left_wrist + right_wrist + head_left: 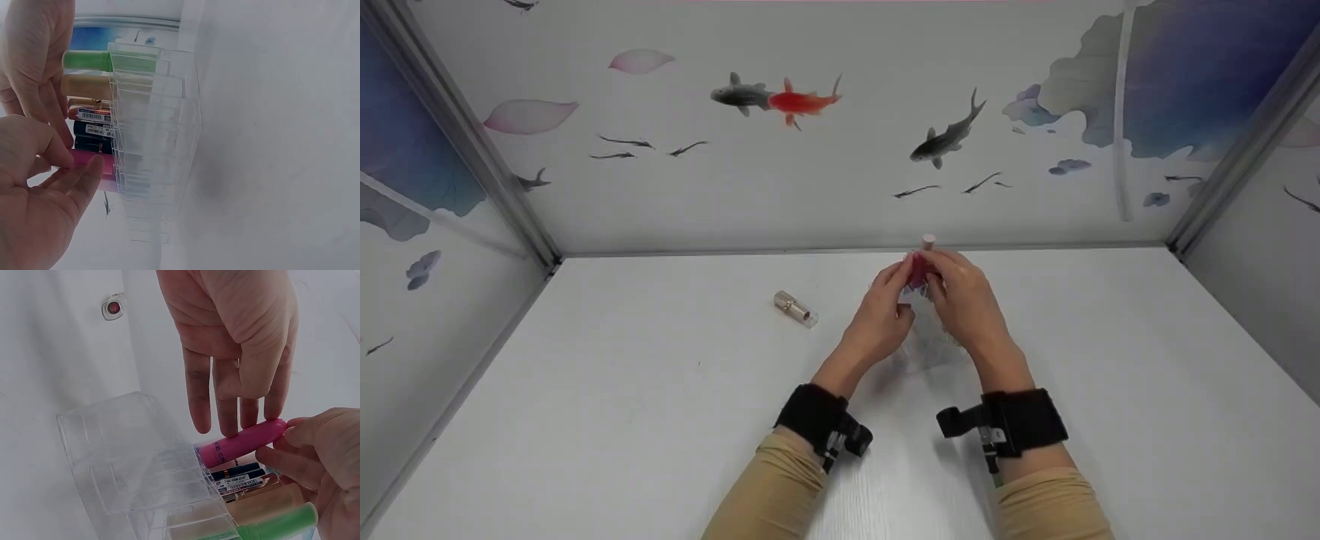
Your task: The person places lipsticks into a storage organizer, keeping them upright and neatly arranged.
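A bright pink tube [242, 443] with dark lettering stands in a clear plastic organizer [169, 118] with several compartments. My left hand [879, 311] pinches the tube between thumb and fingertips, as the left wrist view shows. The fingertips of my right hand [967, 296] grip its upper end from the other side. In the same organizer are a green tube [287, 522], a beige tube [270, 503] and dark slim cases with barcode labels [93, 130] beside the pink one. From the head view, the hands hide most of the organizer.
Left of the hands, a gold lipstick case [795, 308] with a clear end lies on the white table [622, 397]. Patterned panels [855, 210] with painted fish rise at the back and both sides. A pale cylindrical tip [928, 241] shows beyond my right hand.
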### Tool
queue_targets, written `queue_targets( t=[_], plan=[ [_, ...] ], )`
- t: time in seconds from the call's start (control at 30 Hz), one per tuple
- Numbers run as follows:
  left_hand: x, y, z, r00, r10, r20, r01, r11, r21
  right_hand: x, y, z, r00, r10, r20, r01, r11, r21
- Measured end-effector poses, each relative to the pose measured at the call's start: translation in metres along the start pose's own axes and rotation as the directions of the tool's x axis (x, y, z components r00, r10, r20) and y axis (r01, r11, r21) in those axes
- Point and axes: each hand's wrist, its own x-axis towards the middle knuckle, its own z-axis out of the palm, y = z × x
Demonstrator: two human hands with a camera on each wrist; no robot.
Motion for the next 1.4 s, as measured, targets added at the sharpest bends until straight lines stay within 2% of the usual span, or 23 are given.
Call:
queue_targets(
  t=[0.2,0.47,0.77,1.03,1.4],
  plan=[
    [0.001,0.001,0.001,0.998,-0.050,0.037,0.050,0.999,0.005,0.000,0.001,0.001,0.999,0.013,0.035,-0.012,1.000,-0.012],
    [0.002,-0.002,0.001,0.997,-0.050,0.053,0.051,0.999,-0.014,0.000,0.002,0.003,0.998,-0.063,-0.002,0.062,0.991,-0.117],
    [0.002,-0.008,0.004,0.995,-0.058,0.083,0.061,0.998,-0.030,-0.002,-0.002,0.003,0.998,0.009,0.067,0.005,0.980,-0.199],
    [0.006,-0.011,0.006,0.997,0.035,0.072,-0.038,0.998,0.044,-0.001,-0.003,0.003,0.995,0.026,0.092,-0.004,0.972,-0.235],
    [0.006,-0.013,0.009,0.995,0.021,0.101,-0.025,0.999,0.042,-0.002,-0.004,0.004,0.990,0.059,0.131,-0.021,0.962,-0.272]
  ],
)
